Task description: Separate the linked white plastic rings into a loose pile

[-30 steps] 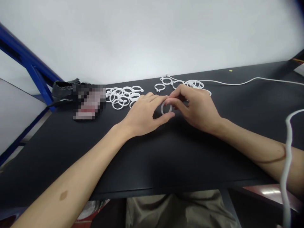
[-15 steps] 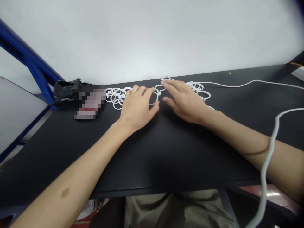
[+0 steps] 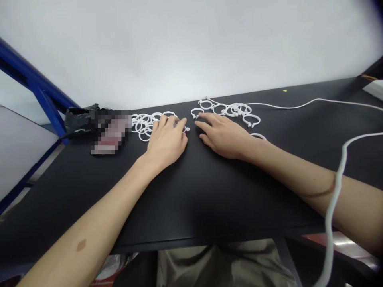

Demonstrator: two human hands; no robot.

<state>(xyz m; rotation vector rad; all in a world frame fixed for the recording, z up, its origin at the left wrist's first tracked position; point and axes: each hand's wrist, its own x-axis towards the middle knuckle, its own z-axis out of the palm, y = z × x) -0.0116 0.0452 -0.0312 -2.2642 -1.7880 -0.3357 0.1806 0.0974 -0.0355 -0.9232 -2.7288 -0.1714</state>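
Observation:
My left hand [image 3: 168, 137] is palm down at the right side of a pile of white plastic rings [image 3: 144, 123], its fingers apart. Under its fingers lies another white ring, mostly hidden, with its small round end knob [image 3: 187, 128] showing past the fingertips. Further right, my right hand [image 3: 223, 135] is low over the table with fingers spread and nothing gripped. Its fingertips are close beside a white open ring [image 3: 197, 113]; whether they touch it I cannot tell. Behind that hand more white rings [image 3: 236, 109] form a loose group, with one ring [image 3: 251, 119] apart.
A black table [image 3: 191, 199] meets a white wall [image 3: 191, 52]. At the left are a black crumpled bag [image 3: 79, 118], a blurred-out reddish item [image 3: 110, 135] and a blue metal frame [image 3: 44, 95]. A white cable [image 3: 335, 195] hangs across my right forearm; a thin cord [image 3: 287, 107] runs along the back.
My left hand has moved slightly left, taking the ring beneath it toward the left pile. My right hand has dropped lower and left, uncovering more of the rings behind it.

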